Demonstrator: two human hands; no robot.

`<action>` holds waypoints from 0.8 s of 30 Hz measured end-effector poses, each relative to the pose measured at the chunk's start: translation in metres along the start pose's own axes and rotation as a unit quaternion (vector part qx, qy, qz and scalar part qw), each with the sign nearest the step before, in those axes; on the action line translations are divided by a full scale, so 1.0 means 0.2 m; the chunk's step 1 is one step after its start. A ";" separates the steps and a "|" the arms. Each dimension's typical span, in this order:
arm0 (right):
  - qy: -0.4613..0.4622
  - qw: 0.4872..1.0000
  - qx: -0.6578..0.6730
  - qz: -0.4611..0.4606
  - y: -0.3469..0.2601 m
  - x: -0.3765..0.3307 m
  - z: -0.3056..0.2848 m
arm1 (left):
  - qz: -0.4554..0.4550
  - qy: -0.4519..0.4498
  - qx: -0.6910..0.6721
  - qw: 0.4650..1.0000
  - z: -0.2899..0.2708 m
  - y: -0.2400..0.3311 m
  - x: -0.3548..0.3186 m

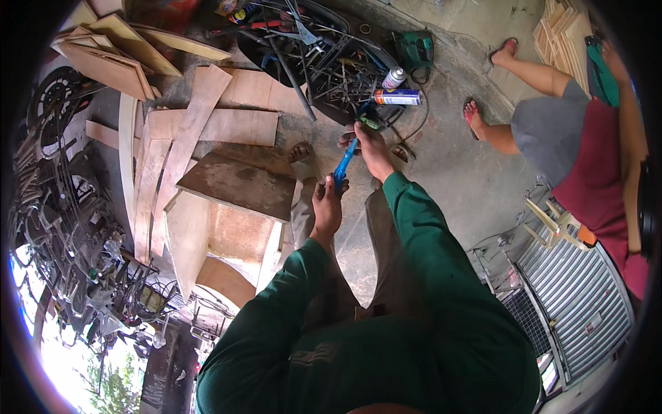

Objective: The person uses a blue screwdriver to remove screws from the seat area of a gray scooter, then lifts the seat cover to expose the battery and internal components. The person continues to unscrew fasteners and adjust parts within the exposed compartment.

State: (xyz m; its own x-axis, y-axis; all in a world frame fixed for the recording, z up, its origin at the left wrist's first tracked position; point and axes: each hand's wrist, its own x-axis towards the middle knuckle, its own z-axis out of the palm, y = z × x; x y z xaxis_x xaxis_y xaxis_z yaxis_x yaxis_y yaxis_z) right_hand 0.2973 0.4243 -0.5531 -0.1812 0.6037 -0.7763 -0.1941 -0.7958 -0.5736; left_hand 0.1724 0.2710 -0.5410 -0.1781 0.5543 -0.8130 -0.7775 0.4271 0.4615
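Your left hand (327,208): fingers curled round lower end of slim blue object (341,168). Your right hand (374,153): fingers closed on upper end. Object slanted between hands, near tool pile (338,74).

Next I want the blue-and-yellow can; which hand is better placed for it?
Likely the right hand: it is nearer the blue-and-yellow can than the left hand, though both hold the slim blue object.

The handheld item (343,165) is bright blue, the sleeves (426,231) dark green, the other person's shirt (594,172) maroon.
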 end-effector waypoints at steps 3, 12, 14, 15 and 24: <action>0.015 0.997 -0.008 -0.079 -0.10 -0.15 -0.10 | -0.008 -0.042 0.041 0.998 0.06 -0.05 -0.05; 0.208 0.955 0.194 0.085 0.07 -0.91 -0.54 | -0.045 -0.234 0.525 0.817 0.26 -0.09 -0.66; 0.162 0.961 0.212 0.076 0.05 -1.11 -0.55 | -0.108 -0.228 0.576 0.778 0.31 -0.01 -0.83; 0.155 0.958 0.226 0.083 -0.01 -1.15 -0.56 | -0.076 -0.226 0.599 0.764 0.36 0.03 -0.88; -0.047 0.969 0.161 -0.181 -0.97 -1.42 -0.41 | 0.151 -0.292 0.493 0.805 0.94 0.49 -1.02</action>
State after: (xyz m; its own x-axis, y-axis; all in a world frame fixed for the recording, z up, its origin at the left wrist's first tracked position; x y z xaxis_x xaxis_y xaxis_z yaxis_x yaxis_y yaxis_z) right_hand 0.4647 0.4035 -0.2436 -0.1286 0.8540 -0.5041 -0.5497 -0.4845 -0.6805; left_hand 0.2456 0.3342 -0.2619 0.2697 0.8575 -0.4381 0.1567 0.4098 0.8986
